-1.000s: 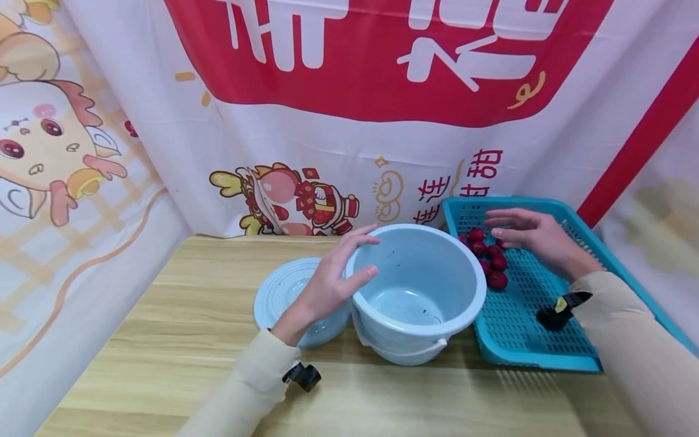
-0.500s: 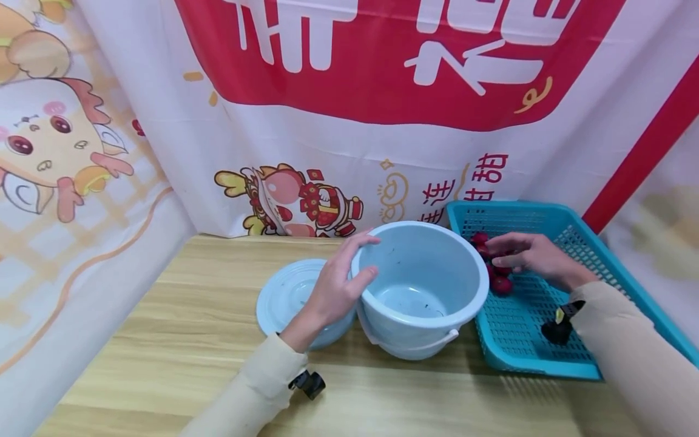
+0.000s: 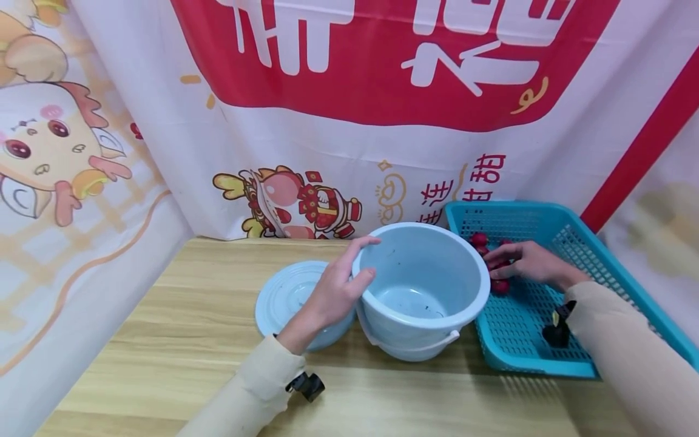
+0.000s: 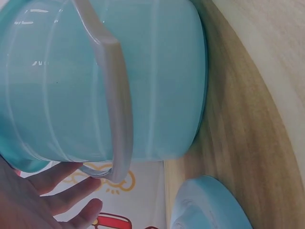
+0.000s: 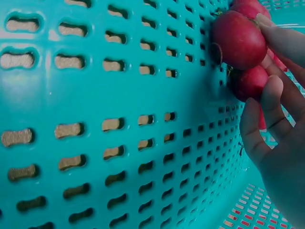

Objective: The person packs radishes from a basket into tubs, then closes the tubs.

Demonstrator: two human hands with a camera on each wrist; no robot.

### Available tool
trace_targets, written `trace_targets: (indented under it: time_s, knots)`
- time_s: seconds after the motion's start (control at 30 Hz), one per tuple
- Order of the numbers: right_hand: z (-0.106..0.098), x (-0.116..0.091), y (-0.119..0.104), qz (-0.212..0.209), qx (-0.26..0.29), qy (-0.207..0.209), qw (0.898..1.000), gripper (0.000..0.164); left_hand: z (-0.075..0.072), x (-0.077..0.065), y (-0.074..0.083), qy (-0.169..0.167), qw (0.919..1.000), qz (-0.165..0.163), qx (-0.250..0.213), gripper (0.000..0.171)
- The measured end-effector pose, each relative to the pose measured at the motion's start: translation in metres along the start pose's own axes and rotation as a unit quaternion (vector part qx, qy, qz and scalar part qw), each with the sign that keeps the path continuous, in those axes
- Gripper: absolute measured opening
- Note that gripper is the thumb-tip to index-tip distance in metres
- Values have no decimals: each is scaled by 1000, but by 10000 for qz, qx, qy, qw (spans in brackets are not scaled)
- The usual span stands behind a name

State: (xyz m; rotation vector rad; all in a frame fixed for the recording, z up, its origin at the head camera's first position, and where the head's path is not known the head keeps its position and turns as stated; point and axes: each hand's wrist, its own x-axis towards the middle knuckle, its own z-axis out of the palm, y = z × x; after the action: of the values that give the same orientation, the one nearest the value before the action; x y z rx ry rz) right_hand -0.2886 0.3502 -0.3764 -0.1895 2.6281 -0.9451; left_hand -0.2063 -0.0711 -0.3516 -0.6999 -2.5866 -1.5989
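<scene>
In the head view my left hand (image 3: 338,288) rests at the left rim of a light blue bucket (image 3: 406,337), its fingers loosely extended. In the left wrist view those fingers (image 4: 74,195) lie along the bucket's outer side, near the white handle (image 4: 121,109). My right hand (image 3: 532,264) reaches into the teal basket (image 3: 540,365), among several red radishes (image 3: 479,239). Seen from the right wrist, its fingertips and thumb curl round a small radish (image 5: 250,85), close beside a larger radish (image 5: 240,40). Other radishes are partly hidden by the hand.
A light blue lid (image 3: 278,297) lies left of the bucket on the wooden table (image 3: 164,340). Small dark bits lie on the bucket's bottom. A printed cloth (image 3: 327,145) hangs behind the table, close to the basket's back edge.
My right hand has lowered from above the basket onto the radishes, and its fingers have closed in on them. The left hand stays at the bucket's rim.
</scene>
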Motion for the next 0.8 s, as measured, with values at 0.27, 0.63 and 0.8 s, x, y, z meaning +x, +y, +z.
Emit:
trace_targets:
  time_s: [0.27, 0.63, 0.8]
  knots:
    - [2, 1, -8, -57, -550, 11, 9985, 51, 0, -1, 1, -58, 9999, -135, 67, 57]
    - [2, 3, -10, -59, -654, -89, 9978, 51, -1, -3, 2, -84, 9996, -225, 135, 58]
    - [2, 3, -10, -127, -650, -69, 9978, 51, -2, -4, 3, -98, 9995, -265, 170, 58]
